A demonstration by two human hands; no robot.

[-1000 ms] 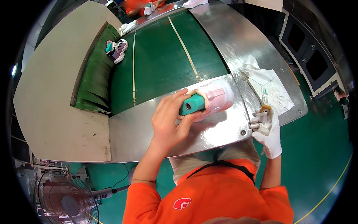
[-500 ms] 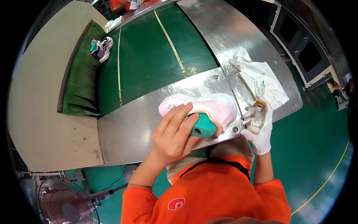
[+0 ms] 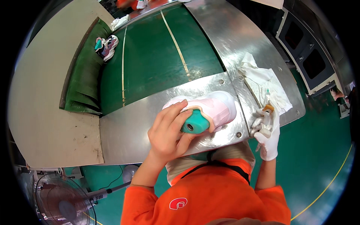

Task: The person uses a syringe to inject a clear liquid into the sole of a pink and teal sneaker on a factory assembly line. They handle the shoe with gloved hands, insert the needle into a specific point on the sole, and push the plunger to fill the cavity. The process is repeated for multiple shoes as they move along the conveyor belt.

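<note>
A pale pink and white sneaker [image 3: 219, 107] is tilted on its side on the metal tabletop. A teal shoe last [image 3: 195, 122] fills it, and its round hole faces me. My bare left hand [image 3: 167, 129] grips the sneaker and last from the left, fingers over the top and thumb below. At the table's right edge my white-gloved right hand [image 3: 270, 144] is closed around a clear syringe-like applicator [image 3: 266, 122]. The applicator has an amber collar and a thin green-tipped end pointing away from me. Part of its body is hidden by the gloved fingers.
White cloths [image 3: 264, 77] lie beside my right hand. A green conveyor belt [image 3: 150, 56] runs ahead, with another sneaker [image 3: 107, 47] against a green flap curtain [image 3: 84, 75]. A beige board [image 3: 41, 101] borders the left side. A fan [image 3: 65, 202] stands at lower left.
My left hand has turned the sneaker and last slightly leftward, tipping the sole side up a little. My right hand has shifted right, away from the sneaker, still holding the applicator.
</note>
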